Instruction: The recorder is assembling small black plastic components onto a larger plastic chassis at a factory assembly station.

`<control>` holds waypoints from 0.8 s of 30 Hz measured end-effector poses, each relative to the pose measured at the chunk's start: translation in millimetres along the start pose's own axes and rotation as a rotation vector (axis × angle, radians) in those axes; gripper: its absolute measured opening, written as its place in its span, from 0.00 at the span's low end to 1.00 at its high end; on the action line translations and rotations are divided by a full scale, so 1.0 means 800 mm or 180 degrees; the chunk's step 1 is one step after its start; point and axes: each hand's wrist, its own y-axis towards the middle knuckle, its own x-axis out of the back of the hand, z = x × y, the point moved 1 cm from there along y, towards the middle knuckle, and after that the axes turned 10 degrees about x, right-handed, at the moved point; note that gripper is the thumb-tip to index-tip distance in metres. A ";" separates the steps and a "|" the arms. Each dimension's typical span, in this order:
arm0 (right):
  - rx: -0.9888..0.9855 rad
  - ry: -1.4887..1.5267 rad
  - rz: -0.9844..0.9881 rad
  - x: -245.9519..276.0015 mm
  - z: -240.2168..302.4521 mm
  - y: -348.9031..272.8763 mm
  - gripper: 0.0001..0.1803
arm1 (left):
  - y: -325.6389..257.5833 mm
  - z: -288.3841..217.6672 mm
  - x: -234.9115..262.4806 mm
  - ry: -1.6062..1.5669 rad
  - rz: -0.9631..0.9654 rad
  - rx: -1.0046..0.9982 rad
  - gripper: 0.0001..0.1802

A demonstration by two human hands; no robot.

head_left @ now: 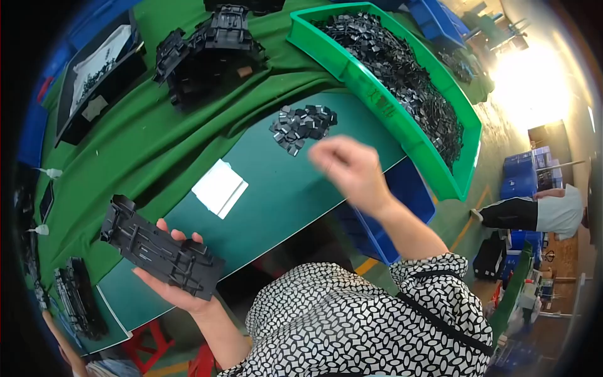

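Hands at a fetching step: left hand (179,286) grasps a black ribbed plastic frame (160,248); right hand (348,166), blurred, grip unclear, hovers near small black square clips (303,125) on the green counter (276,188), where a precise pinch seems needed.

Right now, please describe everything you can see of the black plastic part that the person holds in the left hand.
The black plastic part is a long, flat, roughly rectangular moulded piece, matte and dark. Its upper face shows raised ribs, small walls and clips, with a notched block at its far left end. It lies tilted, running from upper left to lower right, above the edge of the green table. The left hand supports it from below, palm up, and fingertips curl over its near edge. Nothing else touches it.
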 end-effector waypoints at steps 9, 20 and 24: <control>0.0012 -0.1192 0.0195 0.056 -0.093 0.050 0.11 | 0.006 0.009 -0.001 0.0330 0.0522 0.0199 0.35; 0.0076 -0.1196 0.0129 0.058 -0.100 0.047 0.08 | 0.002 0.009 -0.007 0.0351 -0.0048 0.0082 0.35; -0.0035 -0.0422 -0.0239 0.052 -0.085 0.037 0.06 | 0.001 0.011 -0.010 0.0286 -0.0090 0.0120 0.36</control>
